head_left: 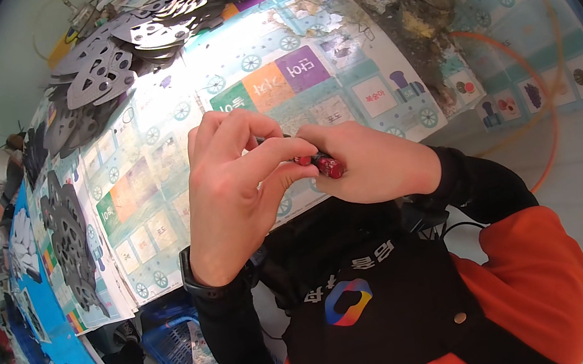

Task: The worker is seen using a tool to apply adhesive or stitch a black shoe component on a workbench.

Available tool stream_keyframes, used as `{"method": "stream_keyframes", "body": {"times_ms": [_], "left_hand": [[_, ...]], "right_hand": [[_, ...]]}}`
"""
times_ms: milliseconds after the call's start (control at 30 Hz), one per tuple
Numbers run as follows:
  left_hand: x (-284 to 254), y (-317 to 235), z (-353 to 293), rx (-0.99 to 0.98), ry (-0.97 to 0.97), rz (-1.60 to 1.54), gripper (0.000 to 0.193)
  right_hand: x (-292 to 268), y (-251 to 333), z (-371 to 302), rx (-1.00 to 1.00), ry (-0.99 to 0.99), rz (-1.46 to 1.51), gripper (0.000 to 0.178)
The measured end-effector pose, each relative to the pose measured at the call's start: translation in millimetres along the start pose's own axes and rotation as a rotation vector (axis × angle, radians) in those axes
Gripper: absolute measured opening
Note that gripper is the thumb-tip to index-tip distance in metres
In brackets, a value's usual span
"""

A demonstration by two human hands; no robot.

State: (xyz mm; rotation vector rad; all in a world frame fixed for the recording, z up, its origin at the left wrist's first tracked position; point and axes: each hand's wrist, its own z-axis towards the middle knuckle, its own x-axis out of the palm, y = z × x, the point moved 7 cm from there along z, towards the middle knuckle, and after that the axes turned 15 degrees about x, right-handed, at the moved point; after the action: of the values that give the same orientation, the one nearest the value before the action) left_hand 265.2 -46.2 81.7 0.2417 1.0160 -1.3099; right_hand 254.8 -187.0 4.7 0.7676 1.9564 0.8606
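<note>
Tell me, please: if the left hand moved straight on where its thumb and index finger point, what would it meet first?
The small red object at the fingertips of the left hand, then the right hand just beyond. Depth is unclear here.

Table (414, 113) covered with printed teal-and-white sheets (240, 53), torn and stained toward far right. Large heap of grey perforated pieces (99, 75) at far left; smaller grey stack (70, 240) along left edge. Grimy round container (428, 2) at far right.
</note>
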Motion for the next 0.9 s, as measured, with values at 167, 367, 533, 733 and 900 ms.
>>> {"method": "stream_keyframes", "body": {"times_ms": [167,367,533,733,900], "left_hand": [[-1,7,-1,0.025,0.061,-0.040,0.032],[-1,10,-5,0.001,0.080,-0.072,0.034],[-5,11,-5,-0.044,-0.005,-0.073,0.028],[-3,8,-1,0.028,0.076,-0.023,0.026],[-7,17,-3,0.045,0.090,-0.001,0.030]], "right_hand": [[3,1,5,0.004,0.027,-0.058,0.023],[4,2,10,-0.028,0.029,-0.018,0.025],[2,5,9,-0.060,0.005,-0.033,0.026],[4,4,11,-0.027,0.042,-0.026,0.024],[5,9,18,-0.034,0.053,-0.017,0.023]]}}
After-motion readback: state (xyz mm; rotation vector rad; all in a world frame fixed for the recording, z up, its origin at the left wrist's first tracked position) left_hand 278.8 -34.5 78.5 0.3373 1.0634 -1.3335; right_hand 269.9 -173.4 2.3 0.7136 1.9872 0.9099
